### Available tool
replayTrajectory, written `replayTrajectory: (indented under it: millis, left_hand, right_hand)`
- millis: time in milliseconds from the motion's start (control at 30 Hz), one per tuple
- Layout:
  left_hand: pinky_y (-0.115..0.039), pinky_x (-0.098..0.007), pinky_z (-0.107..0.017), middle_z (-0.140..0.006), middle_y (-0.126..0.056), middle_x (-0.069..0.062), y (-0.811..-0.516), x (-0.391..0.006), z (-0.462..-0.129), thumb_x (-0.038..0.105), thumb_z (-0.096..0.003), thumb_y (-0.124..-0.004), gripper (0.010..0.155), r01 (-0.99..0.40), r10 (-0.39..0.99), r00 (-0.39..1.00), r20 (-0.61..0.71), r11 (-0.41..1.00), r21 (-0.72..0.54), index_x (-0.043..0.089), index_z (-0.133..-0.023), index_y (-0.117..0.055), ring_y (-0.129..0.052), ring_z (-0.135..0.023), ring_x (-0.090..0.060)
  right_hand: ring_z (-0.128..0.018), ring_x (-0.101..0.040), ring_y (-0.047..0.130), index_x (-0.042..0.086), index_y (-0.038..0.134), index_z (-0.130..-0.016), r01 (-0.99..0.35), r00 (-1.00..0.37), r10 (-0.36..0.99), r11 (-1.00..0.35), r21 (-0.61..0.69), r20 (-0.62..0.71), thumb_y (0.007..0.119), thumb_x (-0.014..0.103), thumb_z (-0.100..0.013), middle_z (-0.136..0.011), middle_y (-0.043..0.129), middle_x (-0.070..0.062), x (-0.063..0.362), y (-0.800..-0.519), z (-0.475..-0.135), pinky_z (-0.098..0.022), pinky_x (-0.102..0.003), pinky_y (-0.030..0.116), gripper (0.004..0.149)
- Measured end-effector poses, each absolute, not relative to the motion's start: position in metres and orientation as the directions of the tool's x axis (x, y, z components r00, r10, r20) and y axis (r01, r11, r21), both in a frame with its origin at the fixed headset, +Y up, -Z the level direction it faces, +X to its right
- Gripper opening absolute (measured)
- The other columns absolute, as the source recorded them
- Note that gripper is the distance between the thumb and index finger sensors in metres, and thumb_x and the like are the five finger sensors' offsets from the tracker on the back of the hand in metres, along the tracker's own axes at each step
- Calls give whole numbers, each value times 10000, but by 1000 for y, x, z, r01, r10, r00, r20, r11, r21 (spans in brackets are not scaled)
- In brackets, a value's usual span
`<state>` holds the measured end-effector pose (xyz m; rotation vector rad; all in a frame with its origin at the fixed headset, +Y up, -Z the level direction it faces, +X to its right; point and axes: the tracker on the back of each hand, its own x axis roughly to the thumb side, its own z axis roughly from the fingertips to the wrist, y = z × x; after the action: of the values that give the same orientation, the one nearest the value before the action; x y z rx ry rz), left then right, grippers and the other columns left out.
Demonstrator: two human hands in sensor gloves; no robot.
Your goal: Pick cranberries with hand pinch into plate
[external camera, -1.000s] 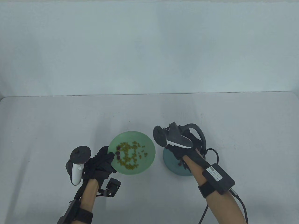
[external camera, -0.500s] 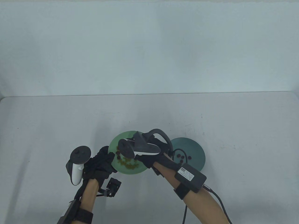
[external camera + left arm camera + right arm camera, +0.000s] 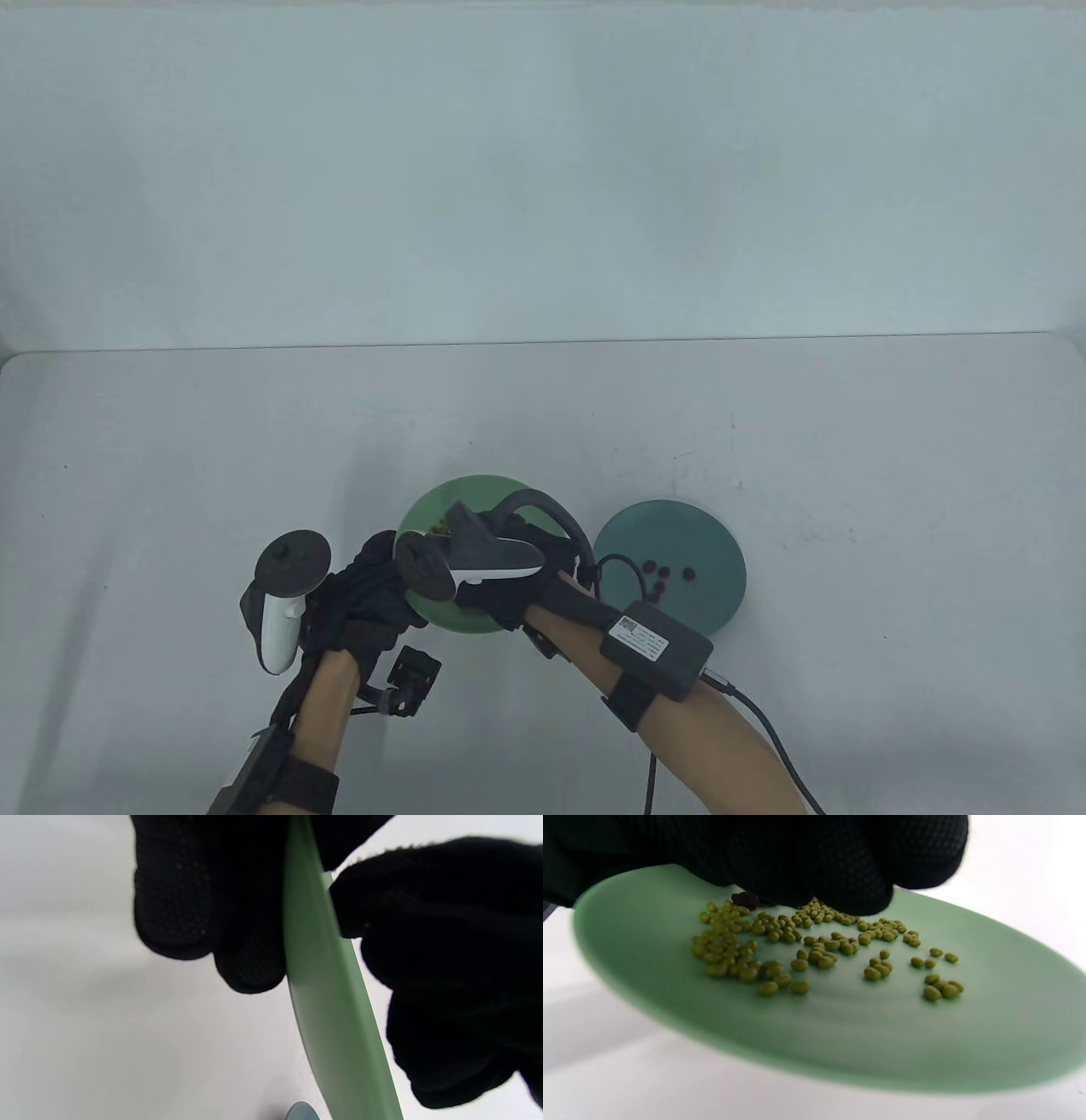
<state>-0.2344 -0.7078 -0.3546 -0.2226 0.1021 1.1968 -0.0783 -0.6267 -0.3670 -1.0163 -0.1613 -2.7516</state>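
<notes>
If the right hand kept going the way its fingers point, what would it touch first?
Most likely the dark cranberry beside the fingertips, among the green beans on the light green plate; the remaining gap is unclear.

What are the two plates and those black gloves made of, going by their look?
The light green plate looks like smooth matte plastic or melamine: thin rim, soft even sheen; glazed ceramic is possible. The dark teal plate looks similar, matte, but too small to tell. The gloves are knitted fabric: the right hand and the left hand show a dotted weave.
</notes>
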Motion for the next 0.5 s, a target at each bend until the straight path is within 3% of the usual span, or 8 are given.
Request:
replayTrajectory:
  millis: [300,500]
  left_hand:
    - [-954,-349,-432,-833,-832,-175,-708,-234,-354,220,-586,-676,575,-931,911,362,-196,344,-118,-37,-1065,-485,-1104,-513,-194]
    - [-954,-348,-431,-832,-832,-176,-708,-234,-355,219,-586,-676,576,-931,911,364,-195,345,-121,-39,-1065,-485,-1103,-514,-196]
  right_hand:
    - [-409,-84,968,255,762,-974,291,-741,-211,-957,21,637,725,423,-559,-511,929,120,-75,-625,-369,-401,-334,867,449]
    - [-399,-81,967,235,797,-941,232,-779,-203,-972,-27,593,736,440,-547,-503,930,120,-69,-615,-373,-394,-332,867,448]
